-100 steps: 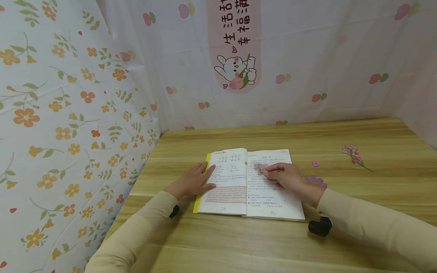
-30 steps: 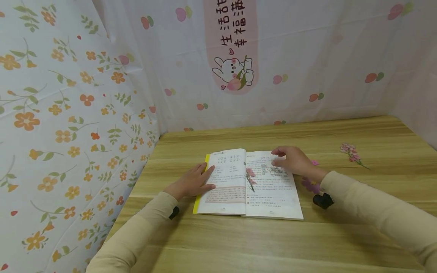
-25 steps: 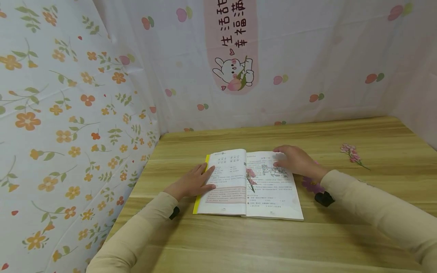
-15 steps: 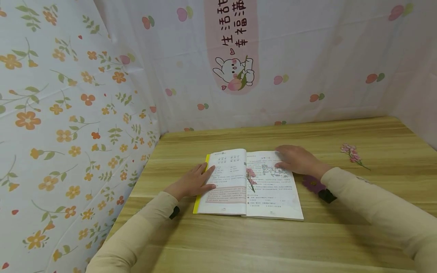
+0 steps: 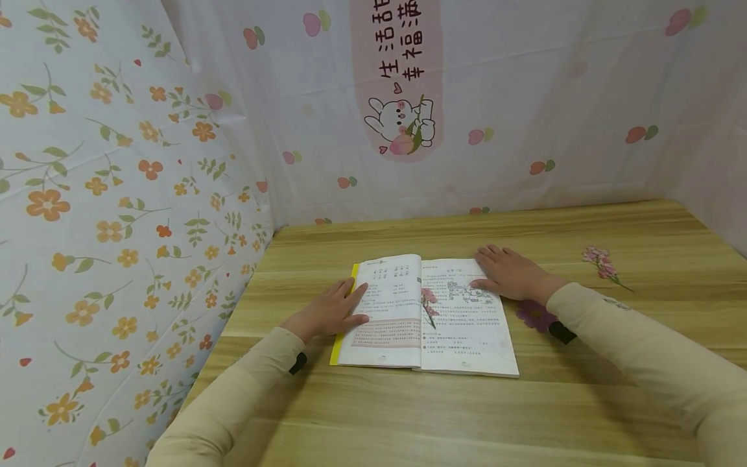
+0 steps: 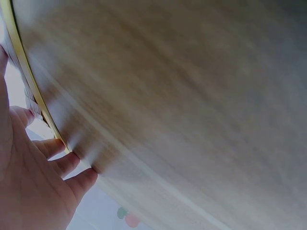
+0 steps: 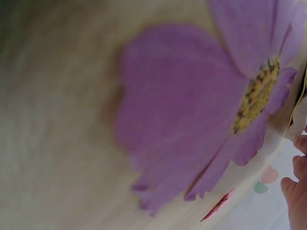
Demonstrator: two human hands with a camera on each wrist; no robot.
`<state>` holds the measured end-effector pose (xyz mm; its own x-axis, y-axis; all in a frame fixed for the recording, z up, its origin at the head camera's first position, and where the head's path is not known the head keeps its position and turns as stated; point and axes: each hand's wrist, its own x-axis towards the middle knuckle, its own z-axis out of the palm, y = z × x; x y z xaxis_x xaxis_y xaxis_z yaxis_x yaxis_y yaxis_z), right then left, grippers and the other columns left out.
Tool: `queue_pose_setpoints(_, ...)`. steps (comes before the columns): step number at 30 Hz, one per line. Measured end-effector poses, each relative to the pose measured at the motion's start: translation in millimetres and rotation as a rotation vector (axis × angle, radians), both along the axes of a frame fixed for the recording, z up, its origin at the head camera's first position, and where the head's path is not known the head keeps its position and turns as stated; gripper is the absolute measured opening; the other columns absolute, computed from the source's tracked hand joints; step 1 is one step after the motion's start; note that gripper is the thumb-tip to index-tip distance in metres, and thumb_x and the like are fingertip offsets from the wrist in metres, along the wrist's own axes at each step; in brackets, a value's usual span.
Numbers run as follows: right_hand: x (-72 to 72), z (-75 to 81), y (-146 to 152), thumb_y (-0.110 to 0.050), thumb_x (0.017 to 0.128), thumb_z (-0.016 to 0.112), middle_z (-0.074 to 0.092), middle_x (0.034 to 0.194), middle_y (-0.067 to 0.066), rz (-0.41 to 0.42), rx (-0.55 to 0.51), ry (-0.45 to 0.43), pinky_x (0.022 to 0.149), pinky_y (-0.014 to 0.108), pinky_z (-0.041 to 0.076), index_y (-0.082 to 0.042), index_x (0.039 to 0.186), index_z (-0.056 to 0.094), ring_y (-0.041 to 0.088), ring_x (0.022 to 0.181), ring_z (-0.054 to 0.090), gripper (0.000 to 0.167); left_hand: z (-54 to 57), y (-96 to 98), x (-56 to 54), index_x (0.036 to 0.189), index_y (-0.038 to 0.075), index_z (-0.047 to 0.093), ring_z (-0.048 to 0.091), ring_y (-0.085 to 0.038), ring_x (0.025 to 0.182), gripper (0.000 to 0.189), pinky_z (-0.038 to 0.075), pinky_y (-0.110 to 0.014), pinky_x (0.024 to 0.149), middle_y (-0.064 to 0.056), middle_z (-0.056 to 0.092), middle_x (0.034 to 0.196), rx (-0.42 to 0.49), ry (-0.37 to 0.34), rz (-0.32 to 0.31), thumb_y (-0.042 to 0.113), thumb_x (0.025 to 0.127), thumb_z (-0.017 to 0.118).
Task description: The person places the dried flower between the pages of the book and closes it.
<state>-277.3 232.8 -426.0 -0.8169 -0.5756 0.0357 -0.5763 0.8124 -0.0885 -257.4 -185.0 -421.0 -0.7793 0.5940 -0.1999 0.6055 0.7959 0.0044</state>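
An open book (image 5: 467, 337) lies on the table, its yellow cover edge (image 5: 336, 349) showing at the left. Across the left margin rests my left hand (image 5: 323, 312), fingers spread and thumb on the page; the left wrist view has its fingertips (image 6: 86, 178) at the cover edge. A pink flower sprig (image 5: 429, 305) lies on the right page beside the gutter. My right hand (image 5: 516, 274) lies with straight fingers over the book's upper right edge, its thumb on the page. Partly under that wrist is a flat purple flower (image 5: 533, 316), large in the right wrist view.
Another pink sprig (image 5: 601, 261) with a green stem lies to the right on the wooden table (image 5: 373, 415). A small pink-red piece (image 7: 217, 206) shows beyond the purple flower in the right wrist view. Patterned cloth (image 5: 525, 97) hangs behind and at the left.
My right hand pinched the sprig over the right page earlier; the sprig now lies by the gutter. That hand has moved right to the book's edge and its fingers have straightened. My left hand stayed.
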Motion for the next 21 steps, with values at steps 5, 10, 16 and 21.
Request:
queue_pose_setpoints(5, 0.3, 0.4, 0.1, -0.054, 0.1, 0.043, 0.03, 0.148, 0.034, -0.004, -0.012, -0.013, 0.109, 0.06, 0.019, 0.013, 0.145, 0.03, 0.049, 0.138, 0.023, 0.082, 0.4, 0.2, -0.5, 0.157, 0.013, 0.017, 0.023, -0.039, 0.141, 0.078, 0.024, -0.046, 0.112, -0.024, 0.02, 0.156, -0.011, -0.002, -0.001, 0.06, 0.098, 0.038)
queue_pose_setpoints(10, -1.4, 0.5, -0.8, -0.054, 0.096, 0.053, 0.036, 0.143, 0.036, -0.009, -0.068, 0.021, 0.108, 0.059, 0.024, 0.009, 0.141, 0.035, 0.05, 0.134, 0.031, 0.079, 1.6, 0.7, 0.3, 0.157, 0.012, 0.018, 0.024, -0.039, 0.141, 0.078, 0.025, -0.047, 0.112, -0.024, 0.021, 0.156, -0.01, 0.0, -0.002, 0.059, 0.099, 0.039)
queue_pose_setpoints(16, -1.4, 1.9, -4.0, -0.047, 0.087, 0.07, 0.052, 0.127, 0.031, -0.036, -0.216, 0.046, 0.096, 0.057, 0.041, 0.007, 0.133, 0.046, 0.047, 0.115, 0.053, 0.075, 3.9, 1.1, 2.4, 0.156, 0.011, 0.019, 0.024, -0.04, 0.141, 0.077, 0.025, -0.048, 0.111, -0.024, 0.022, 0.155, -0.005, 0.0, -0.01, 0.058, 0.099, 0.04)
queue_pose_setpoints(21, 0.0, 6.9, -8.6, -0.041, 0.088, 0.072, 0.053, 0.132, 0.027, -0.128, -0.387, -0.066, 0.098, 0.056, 0.04, 0.007, 0.135, 0.047, 0.044, 0.121, 0.05, 0.071, 3.6, 1.6, 2.3, 0.156, 0.011, 0.02, 0.024, -0.039, 0.141, 0.077, 0.026, -0.047, 0.111, -0.024, 0.022, 0.155, -0.005, 0.006, -0.008, 0.058, 0.099, 0.04)
